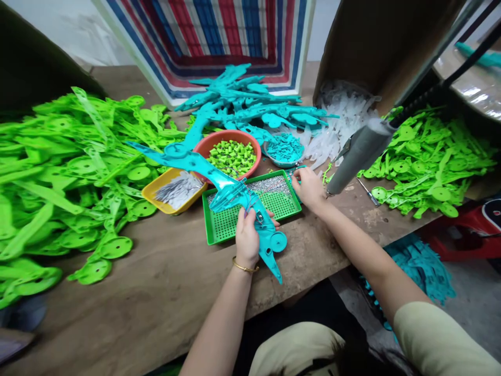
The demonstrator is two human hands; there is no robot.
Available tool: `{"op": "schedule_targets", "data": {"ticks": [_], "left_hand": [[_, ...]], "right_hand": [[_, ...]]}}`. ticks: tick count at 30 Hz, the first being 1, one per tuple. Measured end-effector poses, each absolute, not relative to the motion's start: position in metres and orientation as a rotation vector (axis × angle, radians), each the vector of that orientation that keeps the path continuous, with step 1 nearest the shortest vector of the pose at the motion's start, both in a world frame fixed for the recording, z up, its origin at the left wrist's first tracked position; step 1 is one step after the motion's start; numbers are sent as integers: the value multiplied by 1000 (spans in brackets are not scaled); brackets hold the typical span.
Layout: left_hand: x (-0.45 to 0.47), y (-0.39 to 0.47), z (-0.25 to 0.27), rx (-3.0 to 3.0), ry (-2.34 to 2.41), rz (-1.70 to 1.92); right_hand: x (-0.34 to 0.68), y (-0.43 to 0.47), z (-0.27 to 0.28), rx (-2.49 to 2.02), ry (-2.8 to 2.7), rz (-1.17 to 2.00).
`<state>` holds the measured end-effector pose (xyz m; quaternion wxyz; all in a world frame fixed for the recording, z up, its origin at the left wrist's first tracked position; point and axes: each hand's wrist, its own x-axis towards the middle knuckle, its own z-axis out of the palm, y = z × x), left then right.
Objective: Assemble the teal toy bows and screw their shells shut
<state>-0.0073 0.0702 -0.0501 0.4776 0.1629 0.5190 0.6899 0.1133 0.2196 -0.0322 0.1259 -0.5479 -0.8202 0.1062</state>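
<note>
My left hand (pixel 248 235) grips a long teal plastic shell (pixel 223 180), which lies tilted above a green perforated tray (pixel 209 224). Small metal fittings and thin wires show on the shell near my fingers. At the tray's right edge is my right hand (pixel 309 189), fingers curled together beside some small teal pieces; what is between them is too small to make out. Small silvery metal parts (pixel 270 184) lie along the back of the tray. Behind it stand a red bowl (pixel 250 175) of lime-green pieces and a bowl of small teal pieces (pixel 285 148).
Lime-green plastic parts (pixel 78 167) pile up on the left, with another green pile (pixel 422 162) on the right. A yellow dish (pixel 172 211) holds pale strips. Teal shells (pixel 250 104) lie before a striped-lined box (pixel 172 96). A grey hanging tool (pixel 358 156) is near my right forearm.
</note>
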Motion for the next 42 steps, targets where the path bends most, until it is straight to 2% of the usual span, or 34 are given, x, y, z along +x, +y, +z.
{"op": "schedule_targets", "data": {"ticks": [6, 10, 13, 15, 18, 21, 35, 42], "left_hand": [[-12, 72, -59, 364, 1611, 1686], [-17, 73, -68, 309, 1719, 1687], [-15, 72, -67, 317, 1695, 1679], [-12, 72, -62, 345, 1561, 1671], [-8, 71, -54, 369, 1316, 1661], [-7, 71, -50, 370, 1274, 1671], [-12, 72, -49, 402, 1302, 1665], [-10, 73, -46, 409, 1307, 1663]], "right_hand": [[104, 167, -25, -716, -2378, 476], [97, 142, -34, -513, -2569, 352], [99, 153, -36, -629, -2633, 435], [105, 176, -35, -895, -2574, 475], [115, 222, -39, -1330, -2436, 398], [122, 256, -48, -1529, -2401, 368], [119, 265, -60, -1716, -2420, 368], [120, 250, -41, -1576, -2282, 423]]}}
